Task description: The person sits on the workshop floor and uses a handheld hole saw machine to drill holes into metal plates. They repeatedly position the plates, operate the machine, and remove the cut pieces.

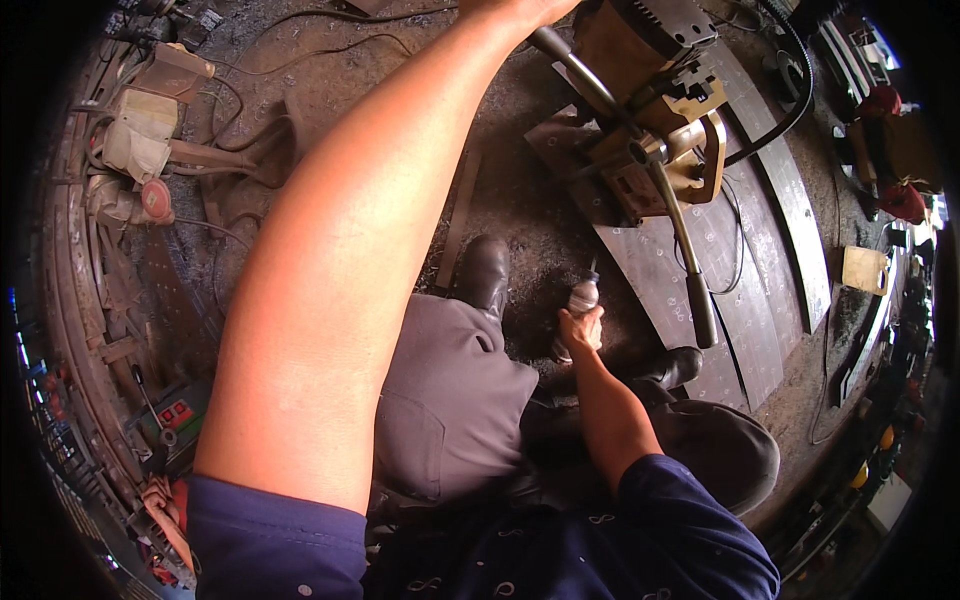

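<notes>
My right hand (582,330) is wrapped round a clear plastic bottle (583,295). The bottle has a dark cap and a thin spout that points away from me, toward the steel plates (690,300). On those plates stands a tan portable drill press (640,170) with long metal lever handles (672,215). My left arm (330,270) stretches far forward across the view. At its end my left hand (520,8) is beside the dark grip of one lever (548,42); the upper edge cuts the hand off and its fingers are hidden.
A black corrugated hose (800,100) curves beside the drill press. My boots (484,275) are on the dirty, shaving-strewn floor, close to the plates. A yellowish container (866,270) stands at the right. At the left lie cables, scrap metal and a dusty clamp-like tool (140,135).
</notes>
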Tool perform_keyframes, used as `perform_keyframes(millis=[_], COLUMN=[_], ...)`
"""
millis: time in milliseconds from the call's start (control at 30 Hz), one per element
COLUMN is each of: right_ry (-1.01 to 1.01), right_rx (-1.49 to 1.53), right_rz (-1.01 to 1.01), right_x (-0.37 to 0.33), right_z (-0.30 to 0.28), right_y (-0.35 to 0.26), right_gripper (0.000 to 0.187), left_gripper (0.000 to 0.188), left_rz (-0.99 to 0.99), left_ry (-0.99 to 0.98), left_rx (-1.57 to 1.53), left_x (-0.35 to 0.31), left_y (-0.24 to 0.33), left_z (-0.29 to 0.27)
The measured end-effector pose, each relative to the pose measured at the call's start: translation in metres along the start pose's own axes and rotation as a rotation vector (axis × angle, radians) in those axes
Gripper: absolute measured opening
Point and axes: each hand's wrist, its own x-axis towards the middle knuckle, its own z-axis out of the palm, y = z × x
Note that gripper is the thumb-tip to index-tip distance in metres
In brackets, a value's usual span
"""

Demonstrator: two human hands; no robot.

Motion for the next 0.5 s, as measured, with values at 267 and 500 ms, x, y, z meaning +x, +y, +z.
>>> perform_keyframes(millis=[267, 500], right_ry=[-0.143, -0.501], right_rx=[-0.028, 0.571], right_rz=[-0.218, -0.139], right_x=[0.009, 0.013], right_z=[-0.011, -0.028], right_y=[-0.094, -0.157], right_gripper=[0.08, 0.047], left_gripper=[0.04, 0.041], left_rz=[0.045, 0.018], left_ry=[0.028, -0.003], left_rx=[-0.006, -0.014], left_x=[0.003, 0.003], left_y=[0.001, 0.001], left_z=[0.003, 0.004])
